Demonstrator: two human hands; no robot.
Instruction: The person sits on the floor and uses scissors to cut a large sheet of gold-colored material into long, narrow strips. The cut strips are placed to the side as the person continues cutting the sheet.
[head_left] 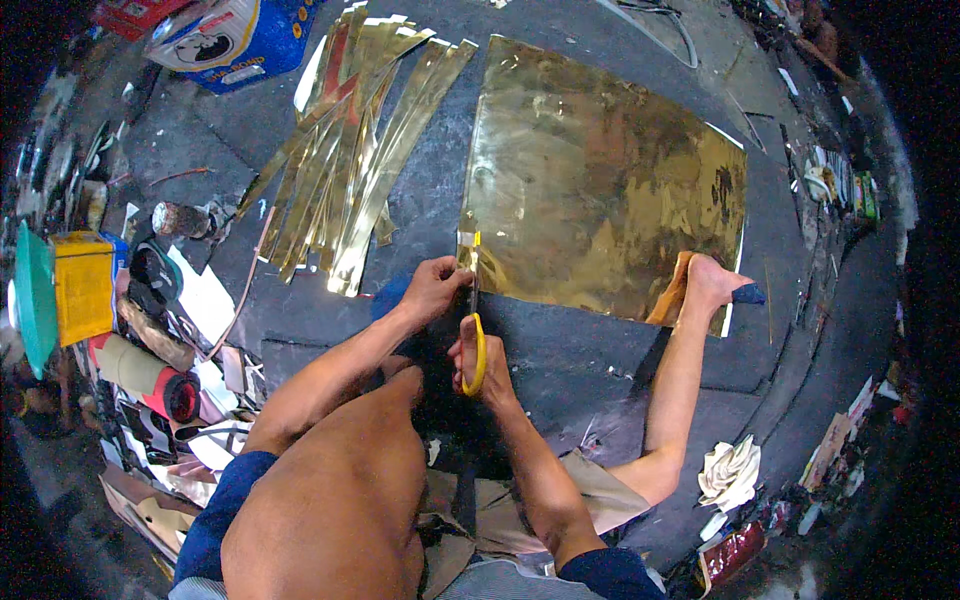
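A large shiny gold sheet [600, 170] lies flat on the dark floor in front of me. My right hand [488, 372] is closed round the yellow-handled scissors [477, 345], whose blades point away from me at the sheet's near left corner. Just left of the blades, my left hand [435, 288] pinches at the edge of that corner; the fingertips hide exactly what is between them. Long gold strips [345, 170] lie in a loose, overlapping pile to the left of the sheet. My bare foot [708, 283] rests on the sheet's near right corner.
A blue box [245, 45] stands at the far left. Along the left side are a yellow container [85, 285], a beige and red roll [145, 375], and scattered scraps. Crumpled cream cloth or paper [730, 472] lies at the lower right. My raised knee [330, 500] fills the near middle.
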